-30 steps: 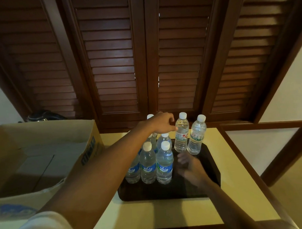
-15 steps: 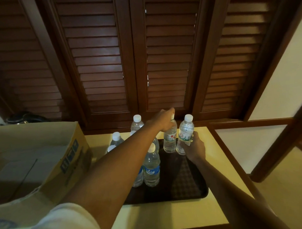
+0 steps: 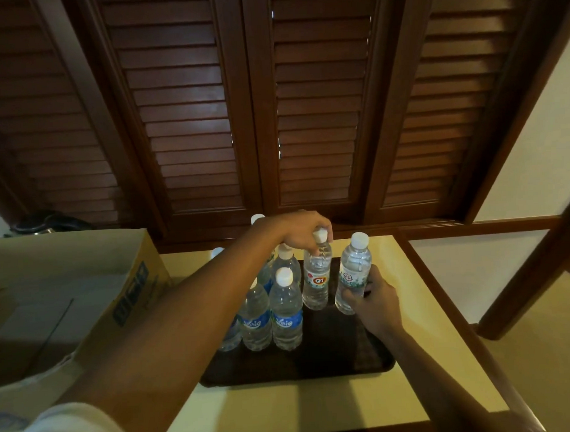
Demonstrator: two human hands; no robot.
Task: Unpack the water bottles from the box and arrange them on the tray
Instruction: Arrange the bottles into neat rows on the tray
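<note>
Arranging step. Left hand (image 3: 302,232) pinches cap of red-label bottle (image 3: 316,281); right hand (image 3: 374,304) wraps green-label bottle (image 3: 353,273). Both upright on tray (image 3: 347,362). Next: nudge them into row, release.

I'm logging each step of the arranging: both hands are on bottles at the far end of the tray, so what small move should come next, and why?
Probably slide the green-label bottle, held low by the right hand, left beside the red-label bottle that the left hand steadies by its cap. A gap separates them, while the blue-label bottles on the tray stand close together.
</note>
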